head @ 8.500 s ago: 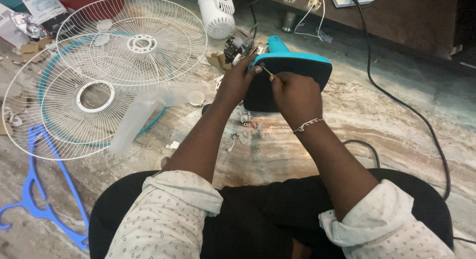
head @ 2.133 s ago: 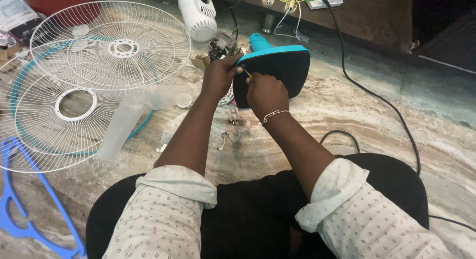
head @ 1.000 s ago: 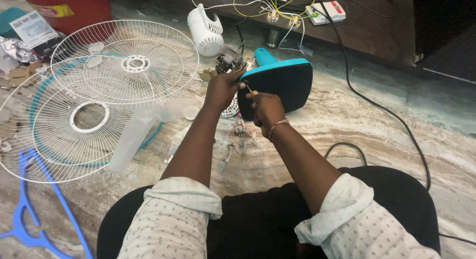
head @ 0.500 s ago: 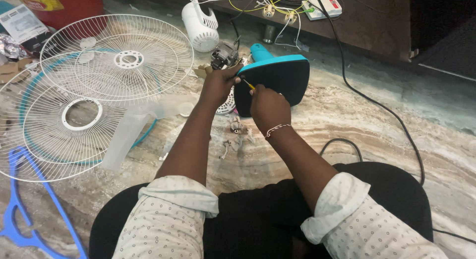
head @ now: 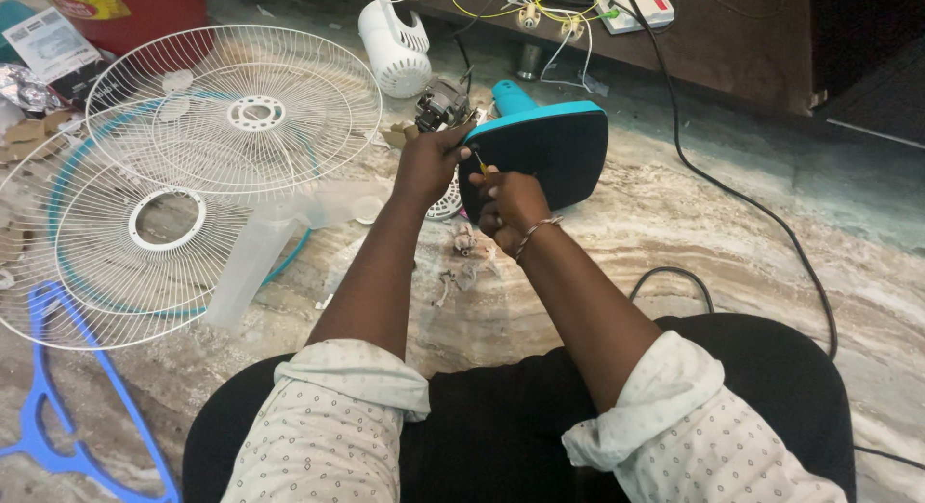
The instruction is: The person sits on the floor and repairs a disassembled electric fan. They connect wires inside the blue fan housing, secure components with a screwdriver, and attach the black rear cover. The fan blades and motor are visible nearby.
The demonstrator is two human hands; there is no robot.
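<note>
A teal and black fan base (head: 549, 151) lies tipped on the marble floor in front of me. My left hand (head: 431, 159) grips its near left edge, beside the bare fan motor (head: 441, 102). My right hand (head: 508, 199) is closed around a small screwdriver (head: 479, 162) with a yellow handle, its tip against the black underside of the base. A metal bracelet sits on my right wrist. What the tip touches is hidden by my fingers.
Two white wire fan guards (head: 231, 113) and a clear fan blade (head: 279, 238) lie to the left, with a blue plastic frame (head: 58, 407) at lower left. A white motor cover (head: 395, 45), a power strip (head: 636, 2) with wires and a black cable (head: 752, 214) lie beyond and right. Small loose parts (head: 462, 257) lie under my hands.
My hands have stayed on the fan base throughout, with only small shifts of the screwdriver hand. The view has moved slightly.
</note>
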